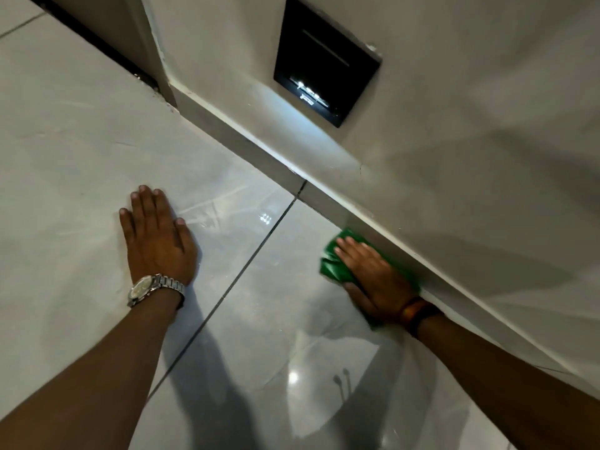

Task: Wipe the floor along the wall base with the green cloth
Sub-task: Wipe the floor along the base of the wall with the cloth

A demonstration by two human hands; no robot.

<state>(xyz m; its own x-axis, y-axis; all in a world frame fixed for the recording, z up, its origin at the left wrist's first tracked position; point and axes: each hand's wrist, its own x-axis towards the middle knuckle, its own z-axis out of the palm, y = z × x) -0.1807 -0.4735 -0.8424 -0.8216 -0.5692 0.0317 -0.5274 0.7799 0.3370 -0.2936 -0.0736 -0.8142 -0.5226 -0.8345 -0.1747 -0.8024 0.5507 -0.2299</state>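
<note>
The right hand [373, 274] lay flat, palm down, pressing the green cloth [334, 264] onto the floor [259, 319] right against the skirting [324, 193] at the wall [454, 125] base. The left hand [159, 235] rested open on the tile, fingers together, holding nothing, well apart from the cloth. A watch [152, 287] sat on the left wrist; a black wall light [324, 60] glowed above
</note>
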